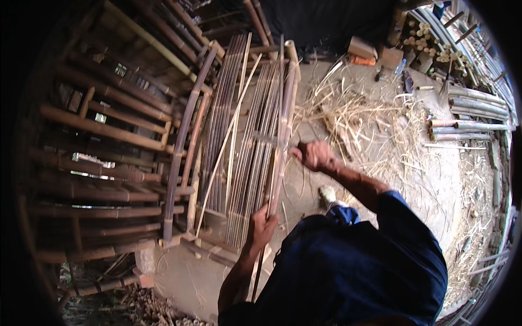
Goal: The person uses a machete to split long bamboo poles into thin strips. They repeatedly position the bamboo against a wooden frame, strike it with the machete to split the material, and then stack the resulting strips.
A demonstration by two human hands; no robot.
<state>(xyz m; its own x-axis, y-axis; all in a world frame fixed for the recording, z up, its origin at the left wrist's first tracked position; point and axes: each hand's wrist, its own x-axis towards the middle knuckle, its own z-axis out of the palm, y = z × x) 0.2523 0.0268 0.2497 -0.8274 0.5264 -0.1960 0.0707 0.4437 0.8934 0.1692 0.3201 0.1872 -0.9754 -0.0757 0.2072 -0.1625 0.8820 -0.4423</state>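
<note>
My left hand [263, 225] is closed around a long, thin, dark bamboo strip [257, 274] that runs along the near side of a bamboo frame. My right hand [314, 156] makes a fist on the handle of a knife. Its wide grey blade [267, 139] points left, across the bamboo pole [290, 98] at the frame's right edge. The blade is somewhat blurred, and I cannot tell whether it touches the strip. Left of both hands, rows of dark bamboo slats [251, 163] lie side by side on the frame. Two pale strips [231, 117] lie slantwise over them.
A bamboo rack [182, 136] with many rails stands at the left. Pale shavings [375, 117] litter the floor to the right. Cut bamboo poles [473, 127] lie at the far right, with stacked round ends [421, 41] behind. Bricks [363, 50] sit at the back.
</note>
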